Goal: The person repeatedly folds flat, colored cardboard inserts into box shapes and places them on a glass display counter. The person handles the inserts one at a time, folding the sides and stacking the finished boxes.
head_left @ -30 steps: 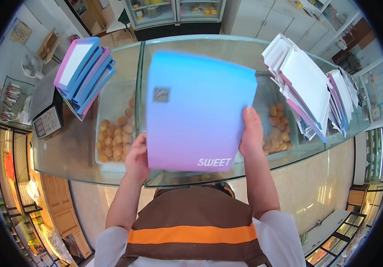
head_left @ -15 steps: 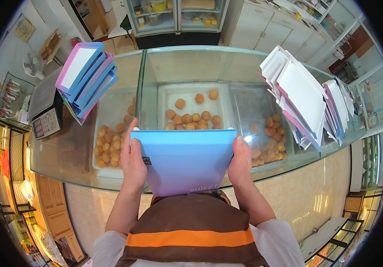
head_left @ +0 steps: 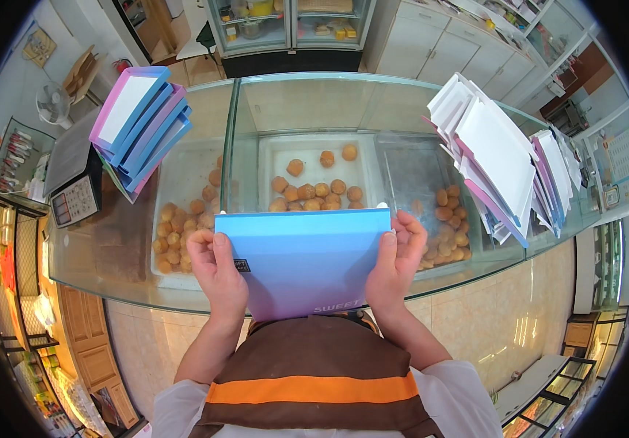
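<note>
Far left, the scale [head_left: 75,204] and a stack of shaped boxes [head_left: 139,135] crowd the glass worktop [head_left: 88,255]; here's the left hand [head_left: 223,281], fingers curled, gripping the blue-purple box [head_left: 303,259] just ahead of the apron [head_left: 307,358], seemingly part-shaped, corner tabs up, blocking the nearer round pastries [head_left: 322,191]; right hand [head_left: 393,274] gripping opposite; white cartons [head_left: 493,150] beyond, piled unevenly.

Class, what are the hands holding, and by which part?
The left hand and right hand hold a blue-purple box by its sides, near the top corners.
</note>
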The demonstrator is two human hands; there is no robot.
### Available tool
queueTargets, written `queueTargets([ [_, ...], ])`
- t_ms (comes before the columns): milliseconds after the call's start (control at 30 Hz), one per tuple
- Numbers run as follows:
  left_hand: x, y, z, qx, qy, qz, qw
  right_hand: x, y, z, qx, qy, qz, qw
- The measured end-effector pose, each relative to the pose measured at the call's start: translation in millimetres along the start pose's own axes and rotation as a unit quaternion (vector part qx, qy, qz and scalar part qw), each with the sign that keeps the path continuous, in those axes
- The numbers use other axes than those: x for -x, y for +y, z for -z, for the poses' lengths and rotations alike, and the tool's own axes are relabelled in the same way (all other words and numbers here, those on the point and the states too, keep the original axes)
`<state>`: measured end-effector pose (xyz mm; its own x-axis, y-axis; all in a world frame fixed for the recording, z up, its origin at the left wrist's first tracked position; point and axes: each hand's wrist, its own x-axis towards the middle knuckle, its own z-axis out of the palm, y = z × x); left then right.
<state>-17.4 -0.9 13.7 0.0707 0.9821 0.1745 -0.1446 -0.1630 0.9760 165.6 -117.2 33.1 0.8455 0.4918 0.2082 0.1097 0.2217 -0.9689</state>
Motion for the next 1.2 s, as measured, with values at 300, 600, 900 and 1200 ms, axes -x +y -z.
queueTargets([
  [300,5.3,7.5,4.8,0.003,0.012,0.037,0.999,0.7,4.4,13.9,-0.03,-0.055,-0.038,0.997],
  [600,2.6,25.5,4.9,0.078,-0.015,0.131,0.988,-0.1,-8.6,17.7,-0.112,-0.017,-0.157,0.981],
  [900,7.7,17.7,7.6,0.078,-0.024,0.147,0.986,4.4,-14.5,9.0,-0.068,-0.018,-0.141,0.988],
  [1200,4.0,26.0,12.4,0.13,-0.073,0.178,0.973,-0.1,-7.4,32.3,-0.072,-0.065,-0.218,0.971],
])
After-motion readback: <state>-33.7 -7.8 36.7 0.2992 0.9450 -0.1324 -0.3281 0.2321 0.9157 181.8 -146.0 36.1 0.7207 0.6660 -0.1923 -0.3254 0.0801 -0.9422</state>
